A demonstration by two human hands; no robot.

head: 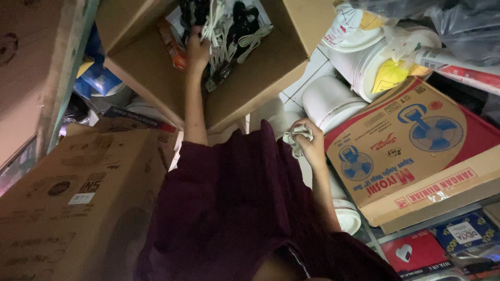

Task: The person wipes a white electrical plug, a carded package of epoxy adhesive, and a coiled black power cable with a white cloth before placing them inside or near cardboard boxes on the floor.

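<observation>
Nearest: dark maroon garment (234, 208) filling the lower centre. Right hand (308, 143) close to the body, fingers closed around a small coil of white cord (297, 136), just beside the fan carton (416, 151) with red and blue printing. White buckets (364, 62) behind that carton. Closed brown box (78, 203) at left. Farther out: left hand (197, 49) reaching into the open cardboard box (250, 78), fingers closed on bundled black and white cables (229, 28) lying inside.
</observation>
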